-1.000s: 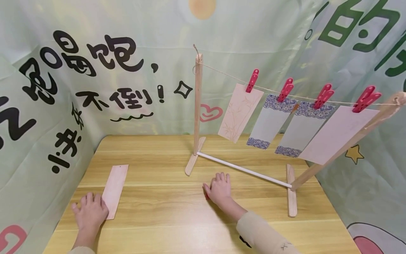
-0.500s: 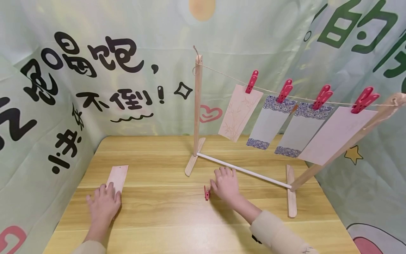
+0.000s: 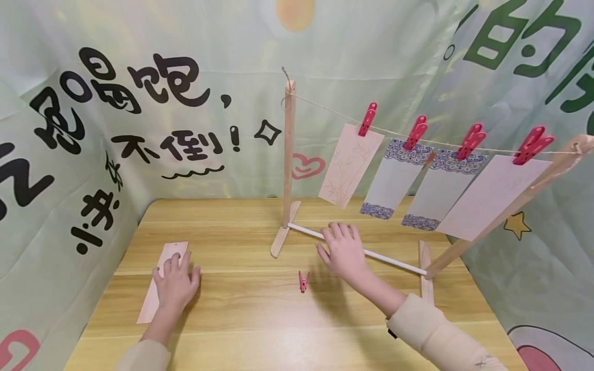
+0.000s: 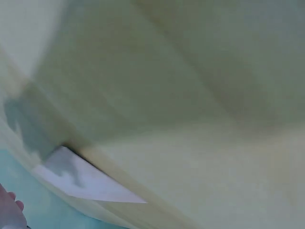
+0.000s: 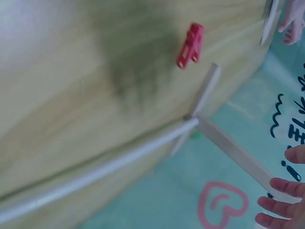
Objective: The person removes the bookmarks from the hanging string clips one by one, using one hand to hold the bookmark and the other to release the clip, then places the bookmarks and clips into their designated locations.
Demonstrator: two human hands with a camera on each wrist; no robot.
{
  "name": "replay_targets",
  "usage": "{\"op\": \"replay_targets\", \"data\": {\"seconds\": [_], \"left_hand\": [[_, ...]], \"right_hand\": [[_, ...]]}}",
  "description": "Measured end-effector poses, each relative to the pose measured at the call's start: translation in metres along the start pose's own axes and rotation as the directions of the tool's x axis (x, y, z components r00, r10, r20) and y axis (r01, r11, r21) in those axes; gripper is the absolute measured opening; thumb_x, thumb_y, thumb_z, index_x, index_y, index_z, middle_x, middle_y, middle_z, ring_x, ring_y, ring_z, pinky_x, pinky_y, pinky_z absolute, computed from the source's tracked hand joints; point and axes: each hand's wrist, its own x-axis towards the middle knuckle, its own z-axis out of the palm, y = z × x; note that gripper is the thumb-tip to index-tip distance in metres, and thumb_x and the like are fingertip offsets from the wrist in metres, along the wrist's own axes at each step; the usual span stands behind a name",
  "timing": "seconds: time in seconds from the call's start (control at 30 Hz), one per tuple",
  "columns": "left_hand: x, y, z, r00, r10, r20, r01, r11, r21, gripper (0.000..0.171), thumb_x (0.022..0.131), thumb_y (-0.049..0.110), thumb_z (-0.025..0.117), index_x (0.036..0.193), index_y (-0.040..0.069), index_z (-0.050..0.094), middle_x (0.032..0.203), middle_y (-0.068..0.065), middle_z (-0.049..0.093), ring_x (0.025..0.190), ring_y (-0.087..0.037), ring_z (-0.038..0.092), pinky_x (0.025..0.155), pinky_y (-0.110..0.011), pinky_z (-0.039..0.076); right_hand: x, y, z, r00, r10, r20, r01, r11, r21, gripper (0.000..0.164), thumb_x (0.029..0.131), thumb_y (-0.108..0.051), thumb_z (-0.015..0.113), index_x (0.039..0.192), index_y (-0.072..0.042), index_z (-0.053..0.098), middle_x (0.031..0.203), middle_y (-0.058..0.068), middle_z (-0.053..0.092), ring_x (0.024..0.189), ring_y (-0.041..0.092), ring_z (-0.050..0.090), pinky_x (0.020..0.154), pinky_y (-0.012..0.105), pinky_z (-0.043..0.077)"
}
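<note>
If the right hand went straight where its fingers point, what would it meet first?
Probably the pale pink rectangular paper card with bamboo print, hanging ahead of the right hand in the head view; depth is unclear, so the hand might pass beneath.

My head view is bright, with glare on the bench [image 3: 269, 324] left of the right hand [image 3: 345, 252] and its soft shadow; both wrist views look dimmer, hazier.
</note>
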Motion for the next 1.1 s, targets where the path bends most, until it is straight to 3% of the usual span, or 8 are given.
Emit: {"op": "replay_targets", "data": {"seconds": [0.3,0.87,1.1], "left_hand": [[0.016,0.037,-0.002,0.998,0.059,-0.007,-0.059,0.998,-0.034,0.050,0.092,0.036,0.044,0.133,0.008,0.036,0.130,-0.023,0.035,0.118,-0.042,0.030,0.092,-0.065,0.013],[0.046,0.106,-0.020,0.989,0.139,-0.055,-0.145,0.983,-0.112,0.052,0.092,0.041,0.046,0.135,0.014,0.035,0.134,-0.018,0.032,0.122,-0.038,0.030,0.095,-0.064,0.013],[0.058,0.133,-0.027,0.981,0.190,-0.034,-0.192,0.976,-0.101,0.053,0.093,0.042,0.043,0.137,0.015,0.033,0.136,-0.016,0.032,0.123,-0.037,0.029,0.097,-0.062,0.013]], "right_hand": [[0.018,0.017,-0.032,0.994,-0.075,-0.086,0.073,0.997,-0.021,0.032,0.081,-0.033,0.063,0.100,-0.008,0.058,0.105,0.014,0.057,0.096,0.031,0.052,0.086,0.045,0.035],[0.045,0.042,-0.086,0.962,-0.125,-0.244,0.113,0.992,-0.060,0.036,0.083,-0.035,0.056,0.104,-0.005,0.058,0.108,0.017,0.056,0.101,0.034,0.049,0.088,0.049,0.033],[0.057,0.054,-0.104,0.951,-0.129,-0.282,0.111,0.991,-0.078,0.035,0.085,-0.034,0.053,0.105,-0.006,0.056,0.112,0.016,0.054,0.105,0.033,0.047,0.091,0.049,0.030]]}}
